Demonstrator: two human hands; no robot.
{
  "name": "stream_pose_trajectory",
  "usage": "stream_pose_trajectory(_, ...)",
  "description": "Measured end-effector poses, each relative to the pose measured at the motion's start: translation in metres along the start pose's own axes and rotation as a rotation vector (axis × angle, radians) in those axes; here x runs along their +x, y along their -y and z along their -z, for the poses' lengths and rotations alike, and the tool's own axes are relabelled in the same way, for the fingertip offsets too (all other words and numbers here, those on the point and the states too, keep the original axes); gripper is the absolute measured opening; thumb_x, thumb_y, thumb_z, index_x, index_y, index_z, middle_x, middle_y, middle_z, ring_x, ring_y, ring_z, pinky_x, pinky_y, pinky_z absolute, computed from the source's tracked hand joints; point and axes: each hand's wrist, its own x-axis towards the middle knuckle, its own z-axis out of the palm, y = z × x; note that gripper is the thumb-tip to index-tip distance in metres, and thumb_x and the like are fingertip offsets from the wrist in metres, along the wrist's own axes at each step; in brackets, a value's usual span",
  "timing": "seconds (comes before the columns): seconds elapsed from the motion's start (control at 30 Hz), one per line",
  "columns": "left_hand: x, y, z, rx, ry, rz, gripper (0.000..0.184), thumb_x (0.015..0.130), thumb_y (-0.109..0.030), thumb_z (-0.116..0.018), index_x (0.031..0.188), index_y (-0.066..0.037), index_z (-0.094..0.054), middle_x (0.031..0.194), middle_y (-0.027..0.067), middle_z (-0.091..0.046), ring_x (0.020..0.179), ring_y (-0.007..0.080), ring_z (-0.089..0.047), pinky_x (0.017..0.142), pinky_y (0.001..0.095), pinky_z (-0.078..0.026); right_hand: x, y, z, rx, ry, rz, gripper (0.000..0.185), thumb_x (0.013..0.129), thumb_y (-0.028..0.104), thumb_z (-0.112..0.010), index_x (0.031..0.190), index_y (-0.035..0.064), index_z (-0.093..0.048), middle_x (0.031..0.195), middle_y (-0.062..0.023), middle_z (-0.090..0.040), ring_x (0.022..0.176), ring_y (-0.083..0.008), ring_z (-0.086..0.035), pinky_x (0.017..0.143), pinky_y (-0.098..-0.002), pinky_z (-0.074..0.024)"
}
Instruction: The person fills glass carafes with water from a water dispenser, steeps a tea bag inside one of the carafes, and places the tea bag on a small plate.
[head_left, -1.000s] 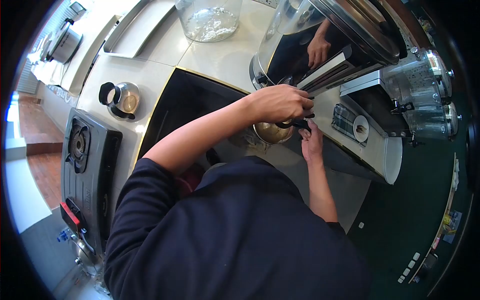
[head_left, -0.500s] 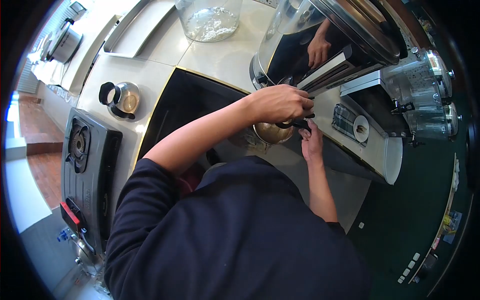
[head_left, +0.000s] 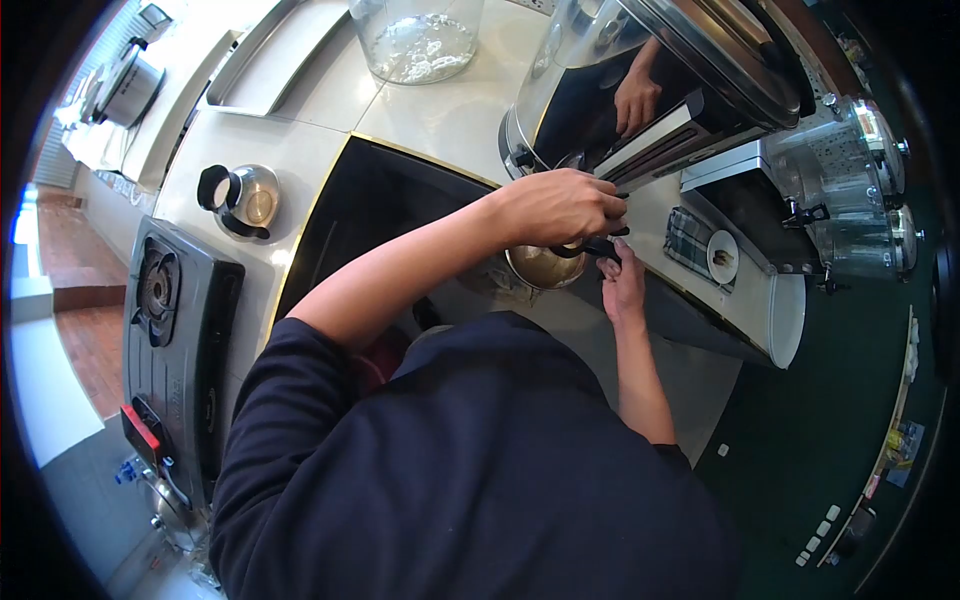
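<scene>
My left hand (head_left: 565, 207) is closed, its fingers curled on a small black tap at the front of a large steel dispenser (head_left: 700, 60). The fingers hide most of the tap. Just below it, my right hand (head_left: 624, 283) grips the black handle of a round glass pot (head_left: 545, 268). The pot hangs under my left wrist, and its upper part is hidden. What it contains cannot be made out clearly.
A second glass pot (head_left: 257, 200) stands on the left counter, near a gas stove (head_left: 175, 400). A metal tray (head_left: 275, 60) and a clear container (head_left: 425, 45) are behind. Right: a checked cloth (head_left: 687, 243), a small white dish (head_left: 722, 257) and glass dispensers (head_left: 850, 190).
</scene>
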Motion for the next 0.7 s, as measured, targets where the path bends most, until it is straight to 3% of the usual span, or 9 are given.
stream_pose_trajectory(0.13,0.001,-0.001,0.003,-0.004,0.019,0.003,0.032,0.083,-0.015,-0.073,0.112,-0.001,-0.074,0.103,0.0083,-0.067,0.103,0.0288,-0.069,0.089,0.0427,-0.060,0.001,-0.001,0.001,0.017,0.016,0.003,0.015,0.104,0.017,-0.074,0.096,0.0132,-0.062,0.087,0.0062,-0.048,0.068,-0.0053,-0.037,0.067,-0.0268,-0.0362)
stream_pose_trajectory(0.23,0.001,-0.001,0.003,-0.006,0.027,0.003,0.033,0.083,-0.015,-0.073,0.113,-0.001,-0.074,0.103,0.0084,-0.067,0.103,0.0288,-0.069,0.089,0.0429,-0.060,-0.001,0.003,-0.003,-0.049,0.012,0.015,0.018,0.103,0.025,-0.076,0.103,0.0132,-0.063,0.073,0.0100,-0.039,0.064,-0.0050,-0.040,0.078,-0.0297,-0.0484)
stream_pose_trajectory(0.53,-0.001,-0.001,0.001,0.008,0.021,0.009,0.033,0.084,-0.017,-0.073,0.113,-0.002,-0.075,0.104,0.0078,-0.067,0.102,0.0276,-0.069,0.088,0.0422,-0.061,-0.001,0.001,-0.001,-0.054,0.030,0.003,0.018,0.103,0.025,-0.077,0.101,0.0148,-0.062,0.073,0.0099,-0.039,0.064,-0.0049,-0.041,0.079,-0.0299,-0.0481)
stream_pose_trajectory(0.63,0.000,-0.002,0.002,0.008,0.010,0.009,0.033,0.084,-0.017,-0.074,0.113,-0.002,-0.075,0.103,0.0073,-0.067,0.100,0.0275,-0.069,0.087,0.0420,-0.061,-0.005,0.003,-0.008,0.002,0.002,0.015,0.016,0.103,0.019,-0.075,0.096,0.0134,-0.061,0.084,0.0069,-0.046,0.068,-0.0052,-0.038,0.067,-0.0261,-0.0365)
stream_pose_trajectory(0.7,0.000,0.000,0.000,0.001,-0.012,-0.004,0.032,0.084,-0.016,-0.075,0.113,-0.002,-0.075,0.102,0.0070,-0.067,0.100,0.0273,-0.069,0.087,0.0418,-0.061,-0.005,0.003,-0.008,0.010,-0.007,-0.001,0.015,0.103,0.018,-0.074,0.097,0.0130,-0.061,0.084,0.0068,-0.046,0.068,-0.0053,-0.038,0.067,-0.0257,-0.0367)
